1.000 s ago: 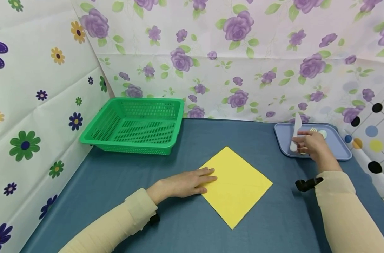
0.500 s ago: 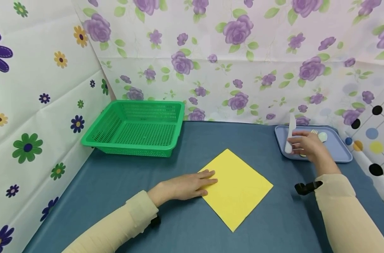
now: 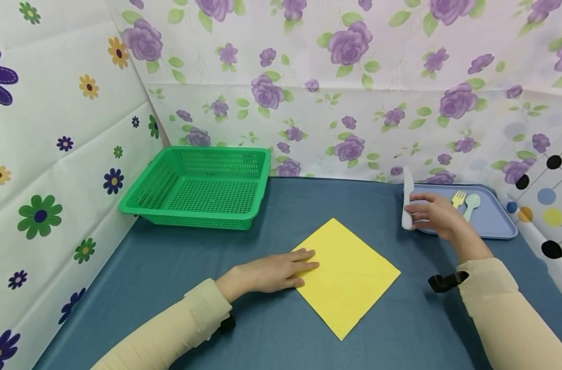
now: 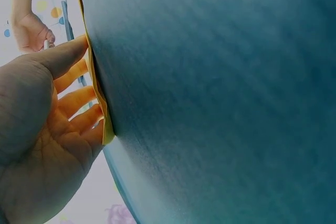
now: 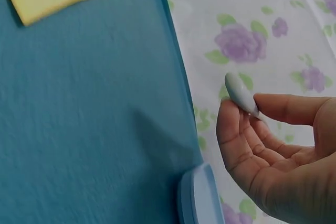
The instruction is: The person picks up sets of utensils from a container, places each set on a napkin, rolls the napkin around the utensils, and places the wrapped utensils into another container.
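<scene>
A yellow square napkin [image 3: 350, 277] lies on the blue tablecloth, turned so its corners point near and far. My left hand [image 3: 269, 270] rests on its left corner with the fingers spread. At the right, my right hand [image 3: 435, 216] pinches a white toy knife [image 3: 407, 200] between thumb and fingers, blade upward, over the left end of the blue tray [image 3: 493, 226]. In the right wrist view the knife [image 5: 241, 93] shows end-on between the fingertips. A yellow fork [image 3: 458, 199] and a pale green spoon [image 3: 472, 204] lie in the tray.
A green plastic basket [image 3: 202, 190] with perforated sides stands at the back left. Flowered sheets [image 3: 308, 113] hang behind and at the left of the table, and a dotted sheet [image 3: 554, 216] is at the right.
My right hand has carried the knife leftward, from above the tray to its left edge, uncovering more of the fork and spoon. The left hand stays on the napkin.
</scene>
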`<action>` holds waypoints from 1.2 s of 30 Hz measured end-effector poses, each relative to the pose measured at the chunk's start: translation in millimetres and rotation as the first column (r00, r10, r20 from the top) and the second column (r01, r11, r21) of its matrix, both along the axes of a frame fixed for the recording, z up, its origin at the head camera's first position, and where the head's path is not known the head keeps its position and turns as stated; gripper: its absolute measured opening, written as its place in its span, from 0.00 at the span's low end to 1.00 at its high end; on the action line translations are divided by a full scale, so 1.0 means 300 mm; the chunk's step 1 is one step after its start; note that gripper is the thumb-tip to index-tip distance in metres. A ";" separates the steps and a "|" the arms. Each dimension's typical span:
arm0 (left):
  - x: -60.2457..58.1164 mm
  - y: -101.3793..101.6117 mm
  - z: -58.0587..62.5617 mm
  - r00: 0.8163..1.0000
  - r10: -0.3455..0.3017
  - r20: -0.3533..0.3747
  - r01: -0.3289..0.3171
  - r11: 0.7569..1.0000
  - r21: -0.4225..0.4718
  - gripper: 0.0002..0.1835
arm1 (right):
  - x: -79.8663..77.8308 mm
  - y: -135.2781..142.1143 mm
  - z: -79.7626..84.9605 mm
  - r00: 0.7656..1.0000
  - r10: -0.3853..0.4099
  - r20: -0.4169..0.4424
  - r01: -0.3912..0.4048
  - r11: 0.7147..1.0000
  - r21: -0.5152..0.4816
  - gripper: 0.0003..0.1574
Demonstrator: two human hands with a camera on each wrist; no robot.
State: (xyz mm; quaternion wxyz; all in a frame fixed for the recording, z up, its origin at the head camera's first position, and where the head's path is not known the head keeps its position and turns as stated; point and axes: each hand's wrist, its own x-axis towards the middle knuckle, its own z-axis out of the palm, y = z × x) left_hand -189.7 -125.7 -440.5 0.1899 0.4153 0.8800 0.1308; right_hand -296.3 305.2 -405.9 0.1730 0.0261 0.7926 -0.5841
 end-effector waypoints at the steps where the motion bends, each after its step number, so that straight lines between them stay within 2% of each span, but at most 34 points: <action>1: 0.000 -0.001 0.000 1.000 -0.002 -0.003 0.002 1.000 0.001 0.31 | 0.002 -0.007 -0.003 1.000 0.011 -0.001 -0.011 1.000 -0.014 0.39; 17: 0.000 -0.001 0.001 1.000 0.008 -0.002 -0.008 1.000 -0.013 0.31 | 0.048 -0.157 -0.039 0.989 0.137 0.051 -0.128 0.981 -0.148 0.34; 22: 0.002 0.001 0.003 1.000 0.007 -0.006 -0.007 1.000 -0.008 0.31 | 0.059 -0.194 -0.050 0.986 0.156 0.056 -0.146 0.977 -0.155 0.35; 36: -0.006 -0.001 -0.003 1.000 -0.004 0.001 0.004 1.000 0.007 0.31 | 0.062 -0.273 -0.064 0.981 0.182 0.064 -0.170 0.973 -0.157 0.30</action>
